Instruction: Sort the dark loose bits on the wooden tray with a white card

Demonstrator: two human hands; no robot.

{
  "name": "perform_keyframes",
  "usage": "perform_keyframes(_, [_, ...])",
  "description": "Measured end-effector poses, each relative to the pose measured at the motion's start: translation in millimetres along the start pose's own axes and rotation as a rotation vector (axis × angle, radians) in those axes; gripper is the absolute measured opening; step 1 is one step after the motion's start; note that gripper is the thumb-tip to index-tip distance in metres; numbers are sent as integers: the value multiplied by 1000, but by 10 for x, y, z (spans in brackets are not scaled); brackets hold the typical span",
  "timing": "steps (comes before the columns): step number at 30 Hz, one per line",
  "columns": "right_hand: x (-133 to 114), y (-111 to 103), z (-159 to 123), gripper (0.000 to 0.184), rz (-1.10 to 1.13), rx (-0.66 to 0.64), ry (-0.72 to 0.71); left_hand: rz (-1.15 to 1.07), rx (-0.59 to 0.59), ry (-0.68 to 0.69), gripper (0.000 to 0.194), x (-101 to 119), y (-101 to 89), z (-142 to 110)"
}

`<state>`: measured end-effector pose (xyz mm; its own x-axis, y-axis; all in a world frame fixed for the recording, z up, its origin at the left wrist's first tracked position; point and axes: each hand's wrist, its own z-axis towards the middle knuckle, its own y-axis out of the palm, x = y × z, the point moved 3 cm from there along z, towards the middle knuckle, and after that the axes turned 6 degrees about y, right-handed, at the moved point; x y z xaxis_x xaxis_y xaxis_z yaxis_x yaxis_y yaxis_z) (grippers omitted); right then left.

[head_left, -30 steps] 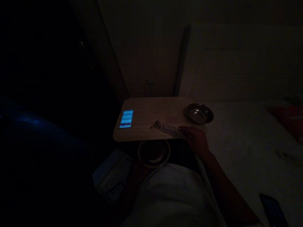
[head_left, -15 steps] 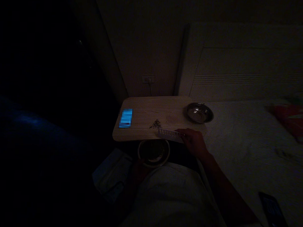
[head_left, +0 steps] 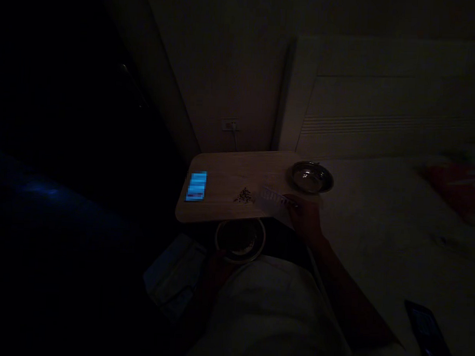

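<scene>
The room is very dark. My right hand (head_left: pixel 307 218) is closed on the right end of a pale, slotted flat piece (head_left: pixel 273 198), its exact kind unclear in this light. It is held over the small wooden table (head_left: pixel 218 164), just right of a scattered pile of small dark bits (head_left: pixel 243 195). Below the table's front edge, my left hand (head_left: pixel 219 265) grips the near left rim of a round bowl (head_left: pixel 259 246) with dark contents. Most of the left fingers are lost in shadow.
A lit, pixelated phone screen (head_left: pixel 196 186) lies at the table's left. A shiny metal bowl (head_left: pixel 312 177) stands at its right corner. On the bed (head_left: pixel 361 203) are a red item (head_left: pixel 455 191) and a dark phone (head_left: pixel 429 330). A cord hangs from the wall socket (head_left: pixel 230 125).
My right hand has lifted the slotted piece slightly and tilted it, its free end moving right and away from the dark bits. My left hand and the bowl stay about where they were.
</scene>
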<state>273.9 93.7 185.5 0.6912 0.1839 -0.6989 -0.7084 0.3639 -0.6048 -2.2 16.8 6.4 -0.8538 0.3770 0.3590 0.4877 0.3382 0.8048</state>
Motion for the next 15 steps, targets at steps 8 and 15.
perform_keyframes(8, [53, 46, 119, 28, -26, 37, -42, -1, 21, 13, 36, 19, 48, -52])
perform_keyframes(15, [3, 57, 90, 29, -43, -33, -62, -35, -148, -62, 30, 5, 37, -36])
